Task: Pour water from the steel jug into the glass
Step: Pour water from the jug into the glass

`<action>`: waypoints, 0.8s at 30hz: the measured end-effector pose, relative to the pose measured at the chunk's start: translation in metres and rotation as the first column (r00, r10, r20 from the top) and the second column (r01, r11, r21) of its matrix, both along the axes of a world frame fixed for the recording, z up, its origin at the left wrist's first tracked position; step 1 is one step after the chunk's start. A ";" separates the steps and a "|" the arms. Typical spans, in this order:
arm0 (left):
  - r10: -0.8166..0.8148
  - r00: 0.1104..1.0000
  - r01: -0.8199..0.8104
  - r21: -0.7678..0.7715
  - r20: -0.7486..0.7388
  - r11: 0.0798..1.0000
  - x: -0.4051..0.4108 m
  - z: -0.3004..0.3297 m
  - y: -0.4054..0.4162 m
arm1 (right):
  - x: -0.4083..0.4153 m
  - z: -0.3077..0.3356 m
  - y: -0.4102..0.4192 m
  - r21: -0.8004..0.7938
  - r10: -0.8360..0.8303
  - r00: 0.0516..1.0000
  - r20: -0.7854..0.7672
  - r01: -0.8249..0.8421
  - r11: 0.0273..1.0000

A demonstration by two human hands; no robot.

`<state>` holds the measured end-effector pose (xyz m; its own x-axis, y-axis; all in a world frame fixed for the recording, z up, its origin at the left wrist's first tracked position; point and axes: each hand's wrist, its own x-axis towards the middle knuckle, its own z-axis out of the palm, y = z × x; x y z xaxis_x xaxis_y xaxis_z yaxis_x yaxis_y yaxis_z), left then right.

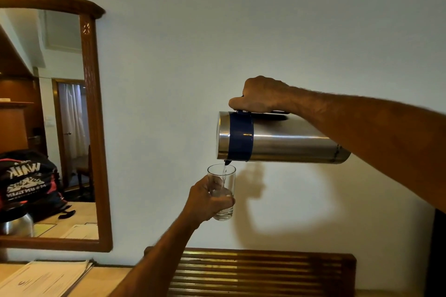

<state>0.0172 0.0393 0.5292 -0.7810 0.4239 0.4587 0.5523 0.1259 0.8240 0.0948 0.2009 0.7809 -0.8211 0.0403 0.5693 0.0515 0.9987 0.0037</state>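
Right of the mirror [91, 128], against the pale wall [241, 31], the right hand [260, 95] grips the jug [282, 138] sideways, water falling into the partly filled glass [223, 190] clasped by the left hand [205, 198].

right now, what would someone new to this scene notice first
Mid-frame, the right hand tips a shiny steel jug with a dark blue band almost level, and a thin stream of water falls from its spout. Just below, the left hand holds a clear, partly filled drinking glass in the air. At the left hangs a wood-framed wall mirror.
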 end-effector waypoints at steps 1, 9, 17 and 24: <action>-0.001 1.000 0.001 -0.001 -0.006 1.000 0.000 0.000 0.000 | -0.001 0.000 0.000 -0.013 0.000 1.000 0.002 0.000 1.000; 0.010 1.000 -0.010 -0.009 0.003 1.000 -0.005 -0.004 -0.004 | -0.012 0.003 -0.001 -0.209 0.011 0.998 0.061 0.002 0.978; 0.030 0.999 -0.031 0.020 0.026 0.999 -0.010 -0.005 -0.011 | -0.021 -0.001 0.010 -0.498 0.113 0.977 0.183 -0.007 0.867; 0.010 1.000 -0.011 0.017 0.013 1.000 -0.009 -0.002 -0.009 | -0.028 -0.012 0.009 -0.513 0.098 0.971 0.220 0.030 0.858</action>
<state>0.0079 0.0304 0.5271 -0.7914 0.4080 0.4552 0.5400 0.1176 0.8334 0.0668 0.2096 0.7692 -0.9318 0.2413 0.2711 0.0789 0.8638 -0.4977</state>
